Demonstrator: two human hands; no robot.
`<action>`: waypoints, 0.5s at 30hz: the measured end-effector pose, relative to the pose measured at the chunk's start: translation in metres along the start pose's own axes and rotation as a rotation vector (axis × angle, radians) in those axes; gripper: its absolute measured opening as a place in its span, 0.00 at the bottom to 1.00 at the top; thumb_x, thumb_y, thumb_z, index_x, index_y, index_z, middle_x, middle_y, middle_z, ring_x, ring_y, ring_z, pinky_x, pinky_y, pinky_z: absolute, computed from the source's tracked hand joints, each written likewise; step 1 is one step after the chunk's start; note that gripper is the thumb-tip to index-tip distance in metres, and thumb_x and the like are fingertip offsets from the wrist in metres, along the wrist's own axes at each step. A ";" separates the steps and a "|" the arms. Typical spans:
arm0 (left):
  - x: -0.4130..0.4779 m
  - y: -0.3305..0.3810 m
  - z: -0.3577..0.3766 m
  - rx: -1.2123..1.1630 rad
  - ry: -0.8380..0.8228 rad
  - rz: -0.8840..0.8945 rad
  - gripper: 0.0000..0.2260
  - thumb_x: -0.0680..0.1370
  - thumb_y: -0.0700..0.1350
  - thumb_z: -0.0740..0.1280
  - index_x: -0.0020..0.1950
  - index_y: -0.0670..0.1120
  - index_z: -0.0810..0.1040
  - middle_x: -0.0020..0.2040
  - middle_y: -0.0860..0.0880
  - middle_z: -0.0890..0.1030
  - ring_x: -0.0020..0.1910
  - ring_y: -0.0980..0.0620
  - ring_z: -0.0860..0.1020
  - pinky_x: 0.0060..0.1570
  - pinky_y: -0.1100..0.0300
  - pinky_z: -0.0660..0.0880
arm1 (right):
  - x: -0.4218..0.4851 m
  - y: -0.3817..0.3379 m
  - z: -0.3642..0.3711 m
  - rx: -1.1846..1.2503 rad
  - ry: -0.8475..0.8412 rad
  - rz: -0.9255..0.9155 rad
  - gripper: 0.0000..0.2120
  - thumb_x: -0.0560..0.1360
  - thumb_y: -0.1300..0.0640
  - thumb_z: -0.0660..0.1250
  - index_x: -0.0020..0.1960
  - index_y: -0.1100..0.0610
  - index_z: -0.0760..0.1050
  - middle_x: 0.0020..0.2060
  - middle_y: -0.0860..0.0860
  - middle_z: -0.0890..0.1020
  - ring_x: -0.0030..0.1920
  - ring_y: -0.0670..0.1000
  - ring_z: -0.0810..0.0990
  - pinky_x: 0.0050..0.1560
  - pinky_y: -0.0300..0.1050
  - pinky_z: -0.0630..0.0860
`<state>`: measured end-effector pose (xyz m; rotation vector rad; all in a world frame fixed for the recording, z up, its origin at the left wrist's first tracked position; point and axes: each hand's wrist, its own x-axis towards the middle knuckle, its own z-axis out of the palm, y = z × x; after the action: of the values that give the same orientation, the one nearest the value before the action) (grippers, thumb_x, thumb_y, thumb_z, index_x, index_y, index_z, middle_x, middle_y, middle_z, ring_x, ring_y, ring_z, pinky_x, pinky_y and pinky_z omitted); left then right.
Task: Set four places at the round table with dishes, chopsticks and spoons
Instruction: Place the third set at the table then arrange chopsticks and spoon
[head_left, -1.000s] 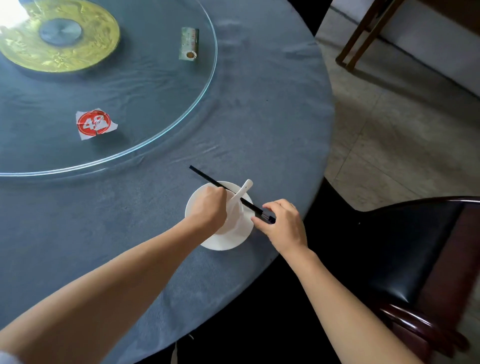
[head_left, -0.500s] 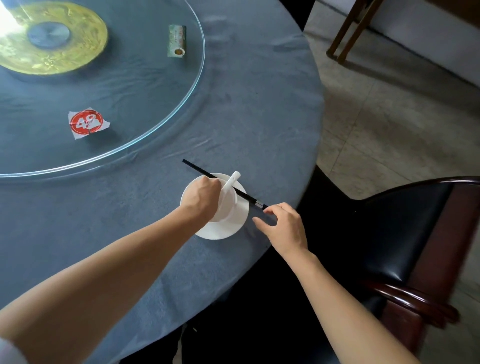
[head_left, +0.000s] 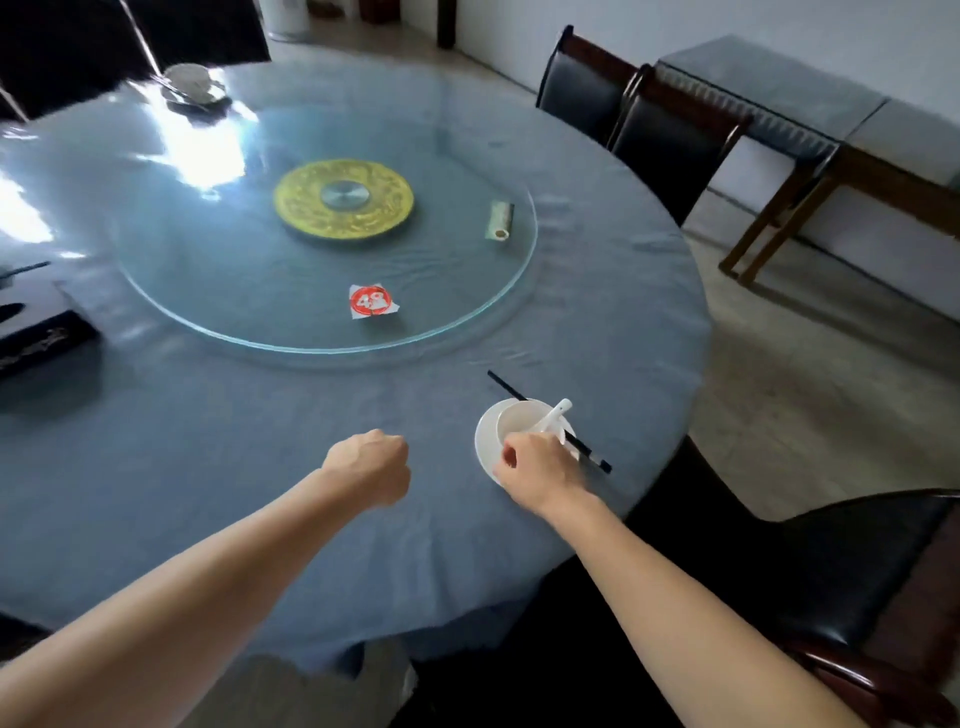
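Note:
A white plate (head_left: 484, 441) sits near the table's right edge with a white bowl (head_left: 519, 418) on it. A white spoon (head_left: 560, 411) leans in the bowl. Black chopsticks (head_left: 589, 454) lie slanted across the plate's far right side. My right hand (head_left: 543, 467) covers the plate's near rim with curled fingers and seems to grip it; its fingertips are hidden. My left hand (head_left: 370, 467) hovers over bare tablecloth to the plate's left, curled into a fist and holding nothing. A second white setting (head_left: 192, 83) stands at the far side of the table.
The round table (head_left: 260, 467) has a blue cloth and a glass turntable (head_left: 218, 291) carrying a gold disc (head_left: 296, 208), a red number card (head_left: 371, 301) and a small roll (head_left: 500, 221). Dark boxes (head_left: 36, 340) lie at the left edge. Black chairs (head_left: 857, 571) stand right.
My left hand has let go of the bowl and moved left over the cloth. My right hand has left the chopsticks' end and now sits on the plate's near rim. The view has lifted.

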<state>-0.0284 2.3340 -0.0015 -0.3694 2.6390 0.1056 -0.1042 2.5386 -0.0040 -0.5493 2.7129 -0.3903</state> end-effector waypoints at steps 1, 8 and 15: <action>-0.018 -0.021 0.002 -0.015 -0.006 -0.047 0.06 0.76 0.45 0.60 0.43 0.47 0.75 0.50 0.45 0.81 0.45 0.41 0.78 0.38 0.58 0.68 | -0.004 -0.023 0.000 -0.036 -0.075 -0.037 0.10 0.75 0.52 0.63 0.36 0.51 0.72 0.39 0.51 0.79 0.42 0.57 0.76 0.38 0.44 0.68; -0.197 -0.174 0.060 -0.220 0.105 -0.379 0.11 0.76 0.48 0.60 0.51 0.46 0.79 0.55 0.43 0.81 0.52 0.41 0.80 0.42 0.58 0.70 | -0.083 -0.227 0.070 -0.325 -0.361 -0.404 0.13 0.75 0.49 0.64 0.51 0.57 0.77 0.50 0.55 0.82 0.51 0.59 0.81 0.44 0.45 0.73; -0.456 -0.292 0.207 -0.497 0.013 -0.781 0.18 0.78 0.51 0.59 0.60 0.43 0.78 0.62 0.40 0.80 0.60 0.39 0.79 0.53 0.51 0.76 | -0.278 -0.438 0.220 -0.557 -0.552 -0.948 0.10 0.75 0.54 0.61 0.51 0.55 0.78 0.53 0.57 0.81 0.55 0.60 0.79 0.49 0.48 0.76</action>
<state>0.5330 2.1918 0.0233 -1.5186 2.2582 0.4940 0.3618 2.2227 0.0187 -1.7834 1.8429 0.2986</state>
